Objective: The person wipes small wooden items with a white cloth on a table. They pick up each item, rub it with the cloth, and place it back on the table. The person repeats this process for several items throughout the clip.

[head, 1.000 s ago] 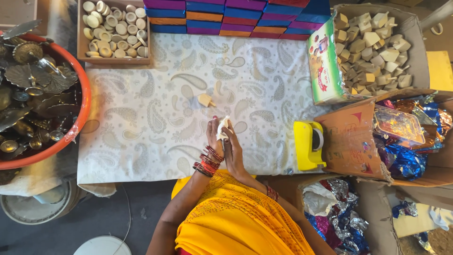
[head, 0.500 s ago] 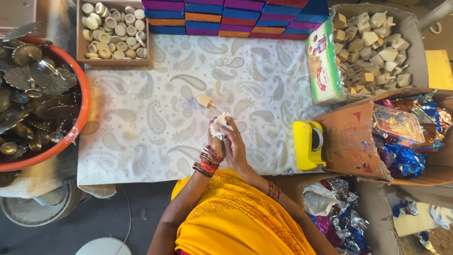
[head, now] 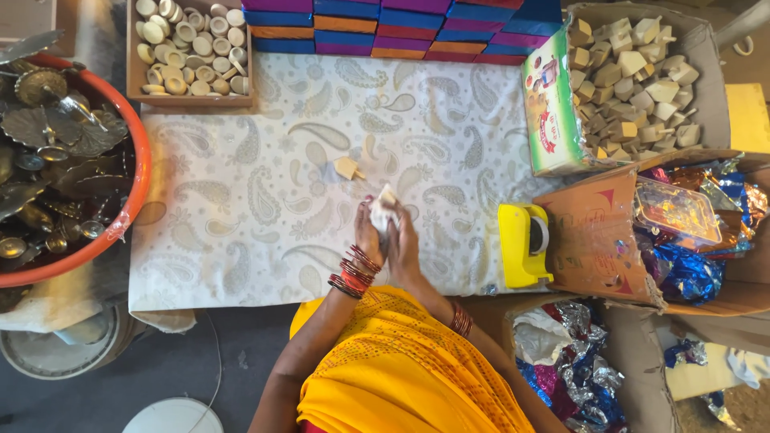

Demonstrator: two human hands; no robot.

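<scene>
Head view shows me both hands pressed together over the paisley-printed bench [head: 241,208], left hand [head: 367,240] and right hand [head: 403,248] clasping a small pale wrapped piece [head: 384,207], with a small tan wooden block [head: 348,167] lying just beyond, up-left.

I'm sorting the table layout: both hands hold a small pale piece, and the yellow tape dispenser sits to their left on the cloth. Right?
Not quite. In the head view, both hands, left hand and right hand, do hold the small pale piece, but the yellow tape dispenser sits to their right at the edge of the cloth.
</scene>
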